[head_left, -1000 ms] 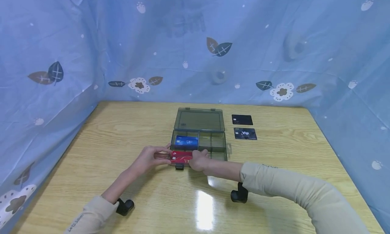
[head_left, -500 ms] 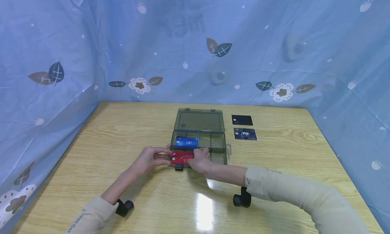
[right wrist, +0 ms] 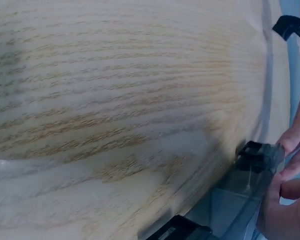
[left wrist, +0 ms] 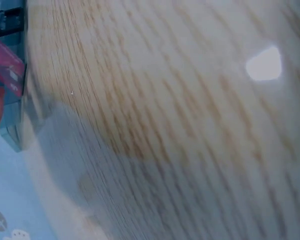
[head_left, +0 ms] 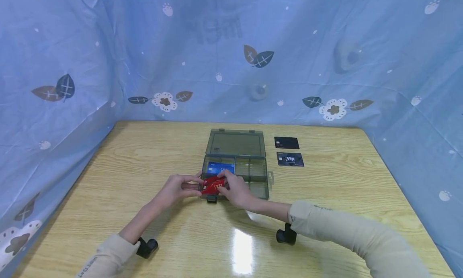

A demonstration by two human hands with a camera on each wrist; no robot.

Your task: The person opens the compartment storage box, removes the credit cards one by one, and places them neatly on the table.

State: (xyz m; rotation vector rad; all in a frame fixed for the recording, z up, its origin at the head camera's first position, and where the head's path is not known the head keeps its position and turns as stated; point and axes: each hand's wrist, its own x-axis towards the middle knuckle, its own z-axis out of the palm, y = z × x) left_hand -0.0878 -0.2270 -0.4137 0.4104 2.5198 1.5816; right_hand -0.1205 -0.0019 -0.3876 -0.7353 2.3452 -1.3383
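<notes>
Left hand grips box at left; right hand pinches red card.

My tabletop's lt. wood grain, w/ a glare patch twd the near edge. On it I've got an open see-thru box, lid twd far edge, approx. midway betw. L & R edges. Just R of it, 2 flat cards, apart: black VIP card nearer far edge, dark blue Vip card nearer me.

The box looks see-through plastic, the tabletop glossy wood.
</notes>
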